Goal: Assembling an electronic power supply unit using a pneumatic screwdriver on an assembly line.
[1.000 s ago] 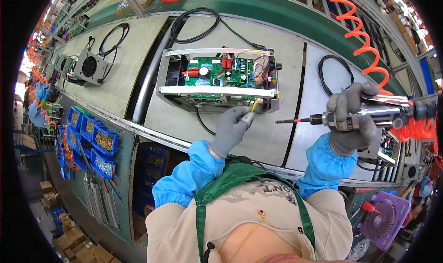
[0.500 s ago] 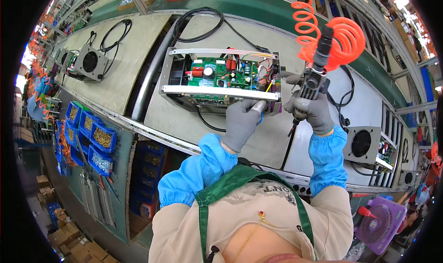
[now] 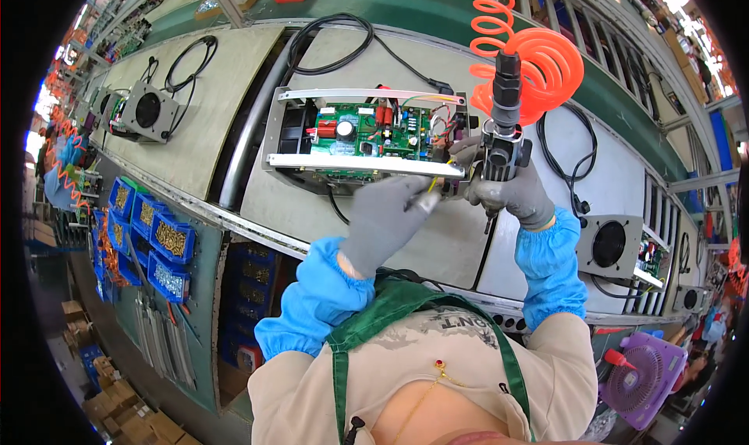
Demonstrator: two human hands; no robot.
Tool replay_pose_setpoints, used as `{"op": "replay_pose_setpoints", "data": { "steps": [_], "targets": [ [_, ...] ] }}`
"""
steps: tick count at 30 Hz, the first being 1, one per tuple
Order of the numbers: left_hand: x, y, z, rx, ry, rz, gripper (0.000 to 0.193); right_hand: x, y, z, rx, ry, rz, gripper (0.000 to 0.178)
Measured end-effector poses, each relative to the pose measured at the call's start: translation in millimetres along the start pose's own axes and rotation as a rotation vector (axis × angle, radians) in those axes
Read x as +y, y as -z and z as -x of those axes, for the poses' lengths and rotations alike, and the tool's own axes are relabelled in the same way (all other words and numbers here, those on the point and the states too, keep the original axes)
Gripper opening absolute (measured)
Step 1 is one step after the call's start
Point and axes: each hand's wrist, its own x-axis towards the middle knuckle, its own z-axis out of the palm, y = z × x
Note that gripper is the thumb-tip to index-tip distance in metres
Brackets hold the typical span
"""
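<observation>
On the bench in front of me lies an open-framed electrical unit [image 3: 367,163], a green circuit board [image 3: 378,131] showing between its two pale rails. My left hand [image 3: 390,217], in a grey glove, is just in front of the near rail, thumb and fingers pinched at a yellow wire [image 3: 432,185] that comes over the rail's right end. My right hand [image 3: 521,195], also gloved, grips a black air screwdriver [image 3: 499,145], bit pointing down, beside the unit's right end. Some right-hand fingers reach towards that end panel; their tips are partly hidden.
An orange coiled hose [image 3: 546,74] hangs by the screwdriver. A black power cable [image 3: 331,20] loops behind the unit. Similar units stand at left [image 3: 148,111] and right [image 3: 610,244]. Blue bins [image 3: 170,238] of small metal parts hang at the bench's left front.
My left hand has drawn back towards me and left, bringing the yellow wire over the near rail. My right hand and the screwdriver have shifted left, closer to the unit's end.
</observation>
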Motion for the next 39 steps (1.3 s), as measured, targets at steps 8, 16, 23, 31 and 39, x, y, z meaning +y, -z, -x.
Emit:
{"op": "replay_pose_setpoints", "data": {
  "steps": [8,16,23,31,39],
  "targets": [
    [17.6,9.4,-60.8,-0.192,-0.023,-0.06,0.044,-3.9,0.6,4.1,-0.033,-0.095,0.039,0.056],
    [4.3,4.2,-80.8,-0.338,0.015,-0.021,0.033,-21.2,8.5,12.0,0.204,0.002,0.099,0.052],
    [-0.5,2.9,-72.3,-0.018,-0.662,-0.288,0.032,-80.2,36.5,39.2,0.302,0.604,-0.088,0.056],
    [-11.2,5.7,-67.4,-0.034,-0.71,-0.396,0.029,-111.8,1.9,21.4,0.029,0.976,-0.13,0.063],
    [-11.4,4.1,-67.4,-0.035,-0.714,-0.398,0.029,-96.4,-18.9,7.7,0.14,0.868,-0.087,0.057]
  ]
}}
